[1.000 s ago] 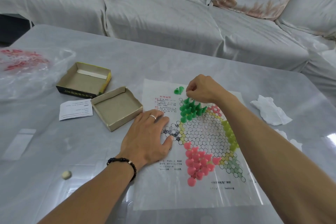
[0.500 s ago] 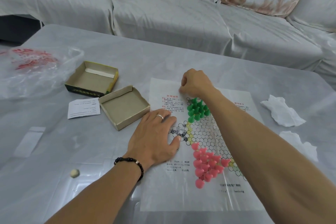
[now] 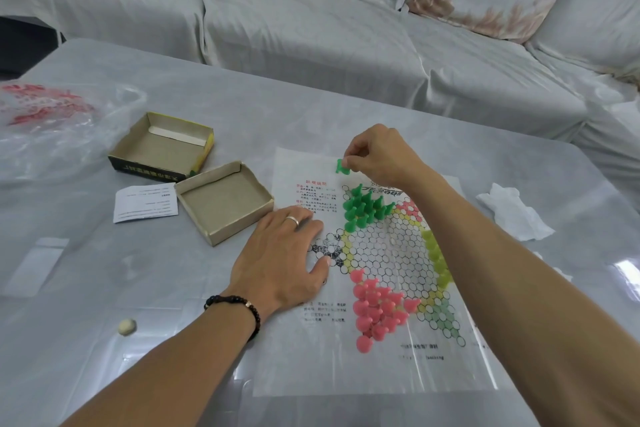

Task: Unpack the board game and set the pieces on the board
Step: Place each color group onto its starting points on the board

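Observation:
A thin paper game board (image 3: pixel 381 253) with a hexagon grid lies flat on the table. Several green pieces (image 3: pixel 363 206) stand on its upper left corner, several pink pieces (image 3: pixel 375 312) on the lower left, and yellow-green pieces (image 3: pixel 437 260) along the right side. My right hand (image 3: pixel 379 154) pinches one green piece (image 3: pixel 341 166) just above the board's top edge. My left hand (image 3: pixel 284 256) rests flat, fingers spread, pressing the board's left margin.
Two open cardboard box halves, the far one (image 3: pixel 162 146) and the near one (image 3: pixel 225 201), sit left of the board beside a white leaflet (image 3: pixel 145 202). A plastic bag (image 3: pixel 52 125) lies far left, crumpled tissues (image 3: pixel 516 211) at right, a small pale ball (image 3: pixel 126 326) near the front.
My right hand reached to the loose green pieces above the board and has lifted one between its fingertips. My left hand stayed pressed on the paper.

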Motion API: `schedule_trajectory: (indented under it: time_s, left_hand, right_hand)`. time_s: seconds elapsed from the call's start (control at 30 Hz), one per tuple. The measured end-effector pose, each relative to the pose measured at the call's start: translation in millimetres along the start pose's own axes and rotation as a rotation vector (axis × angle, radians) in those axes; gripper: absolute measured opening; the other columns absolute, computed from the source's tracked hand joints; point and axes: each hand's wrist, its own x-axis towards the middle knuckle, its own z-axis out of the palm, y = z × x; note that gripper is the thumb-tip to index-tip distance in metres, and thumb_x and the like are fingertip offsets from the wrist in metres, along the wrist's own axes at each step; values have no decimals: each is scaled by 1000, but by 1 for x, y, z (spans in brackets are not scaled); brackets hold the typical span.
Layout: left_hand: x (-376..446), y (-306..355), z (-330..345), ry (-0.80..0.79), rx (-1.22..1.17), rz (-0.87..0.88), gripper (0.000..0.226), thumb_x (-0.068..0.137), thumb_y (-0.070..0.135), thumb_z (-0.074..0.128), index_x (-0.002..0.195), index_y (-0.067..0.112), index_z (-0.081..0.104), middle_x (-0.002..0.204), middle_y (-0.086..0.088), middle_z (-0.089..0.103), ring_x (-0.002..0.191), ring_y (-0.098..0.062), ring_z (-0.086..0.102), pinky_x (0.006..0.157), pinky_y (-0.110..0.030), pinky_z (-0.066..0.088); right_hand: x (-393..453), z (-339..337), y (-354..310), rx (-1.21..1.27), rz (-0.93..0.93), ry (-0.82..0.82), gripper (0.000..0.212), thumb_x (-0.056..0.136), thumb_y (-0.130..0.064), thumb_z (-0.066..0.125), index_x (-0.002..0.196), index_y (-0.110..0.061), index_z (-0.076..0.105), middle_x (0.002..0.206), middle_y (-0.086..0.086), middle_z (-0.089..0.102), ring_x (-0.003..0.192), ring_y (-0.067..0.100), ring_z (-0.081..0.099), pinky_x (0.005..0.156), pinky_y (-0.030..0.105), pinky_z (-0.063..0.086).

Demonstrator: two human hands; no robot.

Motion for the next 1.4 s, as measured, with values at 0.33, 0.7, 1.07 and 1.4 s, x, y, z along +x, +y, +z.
schedule_trajectory:
  time_s: [0.33,0.7,1.07,1.4]
  left_hand:
    - [0,0,0,-5,0,-5,45,84,54,45,121,28,48,134,6,42,130,-14,30,113,-32,22]
    - [0,0,-1,-1,-5,-8,46,85,53,45,124,27,48,136,6,42,132,-13,28,114,-30,19]
    - [1,0,1,1,-10,-7,45,85,53,45,122,27,49,135,6,42,131,-13,29,113,-30,20]
    - [0,-1,3,21,-17,-10,41,84,53,47,117,28,50,131,8,43,126,-12,33,111,-29,22]
  right_hand:
    - [0,1,1,-179,-27,-150,28,87,-3,53,101,-15,74,91,-1,70,76,13,64,69,25,54]
    - [-1,11,2,-275,-6,-239,13,84,-8,64,89,-12,75,87,1,73,80,17,68,77,38,59]
    - [3,-1,9,-139,1,-106,26,91,-10,52,108,-15,72,107,1,70,96,17,64,85,29,52]
    - [31,38,14,-265,52,-123,41,80,2,54,106,-24,71,118,3,62,98,24,62,86,38,55]
